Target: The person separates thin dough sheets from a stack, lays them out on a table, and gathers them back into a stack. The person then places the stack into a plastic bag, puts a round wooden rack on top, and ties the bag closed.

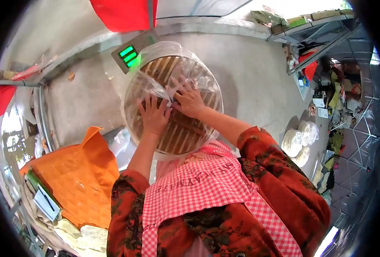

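A round slatted basket [185, 137], apparently bamboo, sits in front of my body. Clear plastic film [192, 68] covers much of it and is bunched up near the middle. My left hand [155, 115] rests on the left part of the film, its fingers spread. To its right, my right hand [188, 100] lies over the basket's centre with fingers stretched out, and the film partly covers them. Both hands come close together at a gathered fold of plastic. What lies beneath the film at that fold is hard to make out.
A digital scale display [129, 55] glows green behind the basket. An orange quilted cloth [80, 175] lies at left, with a notebook and pen [46, 203] beside it. Several plastic-wrapped pale bundles [299, 139] stand at right on the grey surface [258, 85].
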`<action>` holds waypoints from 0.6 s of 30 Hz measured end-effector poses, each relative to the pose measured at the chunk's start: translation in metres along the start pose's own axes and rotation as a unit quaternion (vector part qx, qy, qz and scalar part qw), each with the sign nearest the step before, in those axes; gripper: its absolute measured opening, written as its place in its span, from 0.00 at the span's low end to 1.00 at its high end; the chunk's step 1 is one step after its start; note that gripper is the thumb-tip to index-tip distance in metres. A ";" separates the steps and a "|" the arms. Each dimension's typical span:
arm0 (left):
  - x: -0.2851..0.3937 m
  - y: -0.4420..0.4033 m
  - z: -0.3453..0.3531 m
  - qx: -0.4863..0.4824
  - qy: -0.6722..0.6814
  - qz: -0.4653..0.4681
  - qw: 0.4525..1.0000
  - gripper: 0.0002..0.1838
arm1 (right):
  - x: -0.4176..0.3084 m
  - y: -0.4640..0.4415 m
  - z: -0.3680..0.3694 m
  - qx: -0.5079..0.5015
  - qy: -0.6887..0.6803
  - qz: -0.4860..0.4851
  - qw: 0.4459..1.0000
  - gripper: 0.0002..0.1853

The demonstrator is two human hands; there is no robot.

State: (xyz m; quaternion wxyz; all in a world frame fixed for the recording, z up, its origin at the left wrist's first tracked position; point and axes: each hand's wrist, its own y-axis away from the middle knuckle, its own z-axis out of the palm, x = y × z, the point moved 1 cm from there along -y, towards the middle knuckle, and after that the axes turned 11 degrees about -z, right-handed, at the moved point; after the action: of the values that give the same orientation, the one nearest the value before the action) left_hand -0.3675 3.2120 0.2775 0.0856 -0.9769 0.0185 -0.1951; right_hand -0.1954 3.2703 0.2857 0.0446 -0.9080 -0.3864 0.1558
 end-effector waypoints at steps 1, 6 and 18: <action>-0.001 -0.001 0.004 0.005 0.012 -0.004 1.000 0.19 | -0.003 0.000 0.004 -0.023 -0.017 0.016 0.999 0.32; -0.009 -0.010 0.011 -0.031 -0.010 -0.028 0.999 0.18 | 0.000 -0.011 0.019 -0.060 -0.022 0.036 0.997 0.32; -0.020 0.015 -0.056 -0.021 0.414 -0.333 0.847 0.12 | 0.162 0.145 -0.103 0.183 -0.644 0.301 0.679 0.14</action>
State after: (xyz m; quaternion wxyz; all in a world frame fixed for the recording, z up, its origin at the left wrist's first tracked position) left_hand -0.4078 3.1893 0.3181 -0.0206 -0.7548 -0.2704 -0.5973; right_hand 0.0430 3.2894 0.3138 -0.0998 -0.6240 0.0106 0.7749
